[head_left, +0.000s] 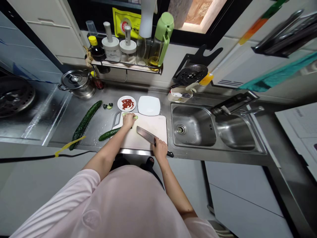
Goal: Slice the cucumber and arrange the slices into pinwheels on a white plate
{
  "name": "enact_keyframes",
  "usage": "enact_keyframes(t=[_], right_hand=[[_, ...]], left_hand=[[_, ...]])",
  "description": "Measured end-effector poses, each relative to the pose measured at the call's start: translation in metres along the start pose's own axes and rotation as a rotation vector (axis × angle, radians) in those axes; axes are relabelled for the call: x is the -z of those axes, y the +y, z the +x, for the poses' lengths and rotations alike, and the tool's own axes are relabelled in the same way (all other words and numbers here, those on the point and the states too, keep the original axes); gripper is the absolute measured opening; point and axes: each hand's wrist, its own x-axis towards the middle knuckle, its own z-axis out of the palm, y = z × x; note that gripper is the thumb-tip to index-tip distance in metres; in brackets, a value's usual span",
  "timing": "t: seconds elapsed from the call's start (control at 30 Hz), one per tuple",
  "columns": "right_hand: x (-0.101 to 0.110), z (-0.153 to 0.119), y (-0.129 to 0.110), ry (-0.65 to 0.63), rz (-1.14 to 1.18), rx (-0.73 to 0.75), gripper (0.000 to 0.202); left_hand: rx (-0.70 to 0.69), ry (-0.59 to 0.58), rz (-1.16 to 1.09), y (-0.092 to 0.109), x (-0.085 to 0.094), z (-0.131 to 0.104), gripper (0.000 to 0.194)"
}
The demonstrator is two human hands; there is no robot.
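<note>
My right hand [160, 148] is wrapped round the black handle of a kitchen knife [146, 134], a broad-bladed cleaver. Its blade lies low over the white cutting board [158, 124], pointing to the upper left. At the board's far left part, my left hand [129, 119] is closed over pale green cucumber slices [135, 117], its fingers curled onto them. A cut length of cucumber [109, 134] lies across the board's left edge, partly hidden behind my left forearm. A whole cucumber [86, 120] rests on the steel counter further left, near several cucumber ends [108, 105].
Behind the board stand a plate of chopped red pieces [127, 103] and a white square plate [149, 105]. A lidded pot [75, 82] is at the back left, a double sink [195, 129] at the right. Bottles and jars fill the wall rack [128, 66].
</note>
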Motion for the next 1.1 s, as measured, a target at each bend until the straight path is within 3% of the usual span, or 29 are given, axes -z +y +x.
enact_keyframes(t=[0.73, 0.9, 1.1], right_hand=[[0.003, 0.002, -0.004, -0.001, 0.0, -0.001, 0.039], [0.002, 0.001, -0.004, 0.009, 0.006, 0.011, 0.039], [0.0, 0.0, -0.003, -0.02, 0.013, 0.0, 0.04]], left_hand=[[0.033, 0.004, -0.019, 0.001, -0.005, 0.006, 0.022], [0.083, -0.007, -0.071, -0.001, 0.005, 0.002, 0.022], [0.059, 0.138, -0.027, -0.022, 0.024, -0.019, 0.025]])
